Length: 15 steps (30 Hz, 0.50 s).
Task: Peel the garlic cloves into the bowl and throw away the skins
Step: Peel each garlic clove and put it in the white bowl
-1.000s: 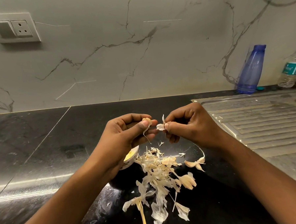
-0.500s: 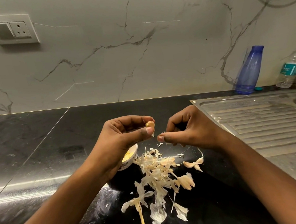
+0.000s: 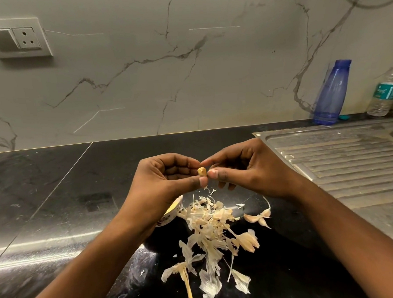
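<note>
**Small clove, tight grip, bowl half hidden**

The grip is closed on both sides. The left hand (image 3: pixel 167 180) pinches the garlic clove (image 3: pixel 201 171) between thumb and fingertips. The right hand (image 3: pixel 249 169) pinches at the same clove from the other side, thumb and forefinger meeting on it. I cannot tell whether the right fingertips have skin or bare flesh under them. The clove is held in the air between the hands, above the far end of the skins (image 3: pixel 208 223).

From my seat the clove looks mostly bare, so I judge it slippery. A hard tug from the right could pop it out of the left pinch. It would then land among the pale skins, where it is hard to spot, rather than in the bowl (image 3: pixel 169 216).

A thin shred hangs just below the thumbs. If it goes unnoticed, it could ride into the bowl with the clove.

The bowl is mostly hidden under the left wrist, and its rim sits just beside the pile. A drop made without looking may miss it, and a careless sweep could push skins in.

Further out, unpeeled cloves (image 3: pixel 259 217) lie on the dark surface (image 3: pixel 57 201) at the pile's edge. They could get binned along with the skins.
</note>
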Each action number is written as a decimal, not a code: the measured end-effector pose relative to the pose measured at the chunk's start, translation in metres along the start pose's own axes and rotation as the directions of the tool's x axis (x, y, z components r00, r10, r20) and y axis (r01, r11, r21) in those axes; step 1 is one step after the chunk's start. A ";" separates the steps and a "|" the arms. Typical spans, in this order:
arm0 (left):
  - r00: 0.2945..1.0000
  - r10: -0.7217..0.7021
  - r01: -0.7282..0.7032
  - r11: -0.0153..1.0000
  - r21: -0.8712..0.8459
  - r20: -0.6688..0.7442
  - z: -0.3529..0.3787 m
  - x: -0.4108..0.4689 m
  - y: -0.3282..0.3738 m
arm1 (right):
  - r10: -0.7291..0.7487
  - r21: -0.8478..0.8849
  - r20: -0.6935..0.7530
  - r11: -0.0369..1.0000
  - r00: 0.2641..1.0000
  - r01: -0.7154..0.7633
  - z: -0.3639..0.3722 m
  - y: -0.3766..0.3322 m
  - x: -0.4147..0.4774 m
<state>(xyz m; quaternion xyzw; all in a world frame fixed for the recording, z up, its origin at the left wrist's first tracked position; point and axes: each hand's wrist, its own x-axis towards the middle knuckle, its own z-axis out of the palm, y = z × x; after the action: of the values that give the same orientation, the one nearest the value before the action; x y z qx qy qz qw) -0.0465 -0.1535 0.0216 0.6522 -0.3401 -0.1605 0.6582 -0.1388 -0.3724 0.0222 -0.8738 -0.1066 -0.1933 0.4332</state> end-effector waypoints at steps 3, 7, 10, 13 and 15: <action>1.000 -0.006 0.006 1.000 0.025 0.006 -0.001 0.001 0.000 | -0.008 0.000 0.017 1.000 1.000 0.008 0.001 0.001 0.002; 1.000 -0.012 0.012 0.999 0.042 0.010 -0.001 0.001 0.000 | -0.015 0.006 0.025 1.000 1.000 0.015 0.002 0.002 0.002; 1.000 -0.023 0.022 0.999 0.041 0.013 0.000 0.000 0.000 | -0.022 -0.003 0.025 1.000 0.999 0.022 0.001 0.001 0.002; 0.999 -0.028 0.027 0.999 0.030 0.021 0.000 0.000 0.000 | -0.034 -0.018 0.009 0.999 0.999 0.034 0.000 0.000 0.002; 0.999 -0.031 0.030 0.999 0.019 0.021 0.001 0.000 0.001 | -0.036 -0.034 -0.003 0.999 0.999 0.036 0.000 0.001 0.003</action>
<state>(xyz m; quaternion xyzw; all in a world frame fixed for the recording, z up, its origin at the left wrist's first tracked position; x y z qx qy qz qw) -0.0473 -0.1536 0.0223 0.6616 -0.3387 -0.1742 0.6460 -0.1362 -0.3723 0.0226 -0.8787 -0.1183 -0.2042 0.4150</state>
